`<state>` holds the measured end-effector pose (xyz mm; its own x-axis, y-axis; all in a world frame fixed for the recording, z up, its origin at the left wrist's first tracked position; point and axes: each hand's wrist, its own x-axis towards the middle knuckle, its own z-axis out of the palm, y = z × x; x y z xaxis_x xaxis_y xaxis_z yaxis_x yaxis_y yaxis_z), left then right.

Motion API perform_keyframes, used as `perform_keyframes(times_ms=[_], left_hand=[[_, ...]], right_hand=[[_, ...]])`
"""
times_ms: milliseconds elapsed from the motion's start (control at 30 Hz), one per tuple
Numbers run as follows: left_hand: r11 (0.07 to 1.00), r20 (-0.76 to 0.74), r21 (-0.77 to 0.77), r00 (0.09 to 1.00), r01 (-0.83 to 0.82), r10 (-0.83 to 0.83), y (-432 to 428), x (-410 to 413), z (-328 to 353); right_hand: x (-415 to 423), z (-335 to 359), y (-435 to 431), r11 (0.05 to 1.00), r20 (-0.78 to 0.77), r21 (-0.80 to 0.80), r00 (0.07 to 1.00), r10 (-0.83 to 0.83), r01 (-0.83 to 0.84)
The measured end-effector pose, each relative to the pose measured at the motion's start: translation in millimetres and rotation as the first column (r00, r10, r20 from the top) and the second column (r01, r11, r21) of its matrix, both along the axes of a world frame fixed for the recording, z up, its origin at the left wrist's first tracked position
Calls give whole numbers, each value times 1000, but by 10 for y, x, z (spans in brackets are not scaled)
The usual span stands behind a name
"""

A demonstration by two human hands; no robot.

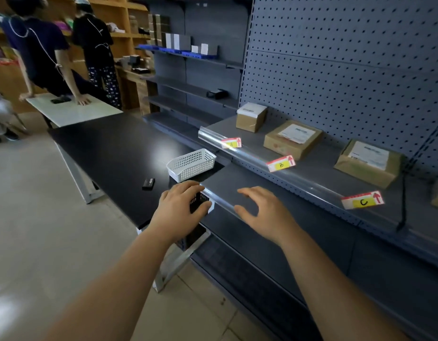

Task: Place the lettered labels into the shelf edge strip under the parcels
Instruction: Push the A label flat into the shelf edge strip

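We see labels A, B and C seated in the clear shelf edge strip, one under each parcel, up and right beyond our right hand. We judge the task nearly or wholly done. That hand hovers empty with its fingers spread, while our left hand lies over a small mesh basket, its grip unclear.

Room along the shelf
Gaps part the three parcels; a black cable crosses the shelf edge strip at right; a white basket stands left.
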<state>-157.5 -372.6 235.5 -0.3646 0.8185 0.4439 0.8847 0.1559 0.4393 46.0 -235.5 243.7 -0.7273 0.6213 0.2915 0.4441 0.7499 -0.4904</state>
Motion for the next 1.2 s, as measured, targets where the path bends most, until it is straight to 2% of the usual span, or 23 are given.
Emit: perform_keyframes(times_ms=[367,700,833,1033,1200], left_hand=[[987,-55,39,987,155,-153,1288,-871,188],[920,-68,69,922,385,-381,2250,-1244,271],[873,-52,34,873,486,-484,2528,-1485,203],[816,-12,26,817,577,-577,2831,-1792,79],[795,-22,26,795,606,-606,2914,-1928,-48]], right_hand=[[-706,165,988,986,-141,63,979,-146,156],[-976,224,1398,927,-83,49,926,-368,372],[-1181,176,1427,887,-60,38,887,-458,460],[-1493,113,1402,810,-37,53,811,-583,585],[-1707,67,1328,778,-36,52,780,-625,626]])
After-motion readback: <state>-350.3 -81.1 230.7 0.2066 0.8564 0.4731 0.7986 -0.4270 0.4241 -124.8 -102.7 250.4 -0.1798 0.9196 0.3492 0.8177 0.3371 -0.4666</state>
